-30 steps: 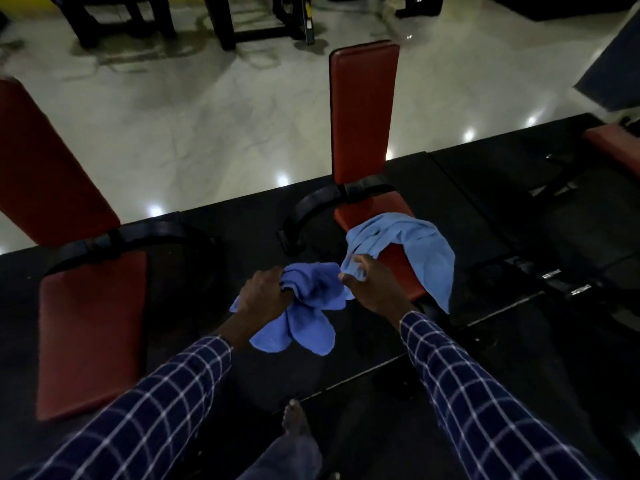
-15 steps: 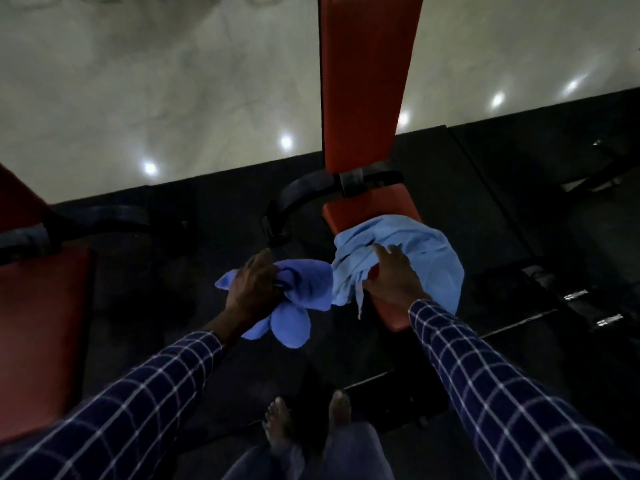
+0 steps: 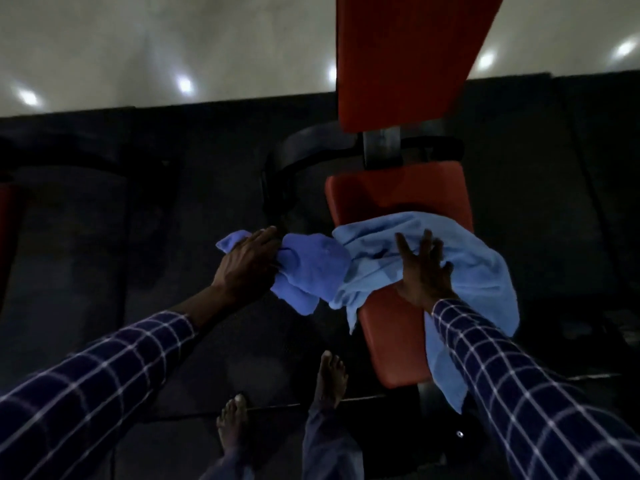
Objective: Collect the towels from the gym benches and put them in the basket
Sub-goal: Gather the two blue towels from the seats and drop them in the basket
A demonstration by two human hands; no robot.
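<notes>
My left hand [image 3: 247, 263] is closed around a bunched darker blue towel [image 3: 311, 268], held in the air left of the bench seat. A lighter blue towel [image 3: 478, 268] lies draped over the red bench seat [image 3: 391, 199] and hangs off its right side. My right hand [image 3: 424, 271] rests flat on this towel with the fingers spread. The two towels touch in the middle. No basket is in view.
The red backrest [image 3: 408, 53] rises behind the seat on a black frame [image 3: 287, 168]. Dark rubber matting [image 3: 104, 237] covers the floor here, with pale glossy floor [image 3: 138, 46] beyond. Another red bench edge [image 3: 7, 220] shows at far left. My bare feet [image 3: 332, 379] stand below.
I have moved closer to the bench and the view tilted down. My right hand slid onto the light towel on the seat with fingers spreading. The left hand keeps its towel.
</notes>
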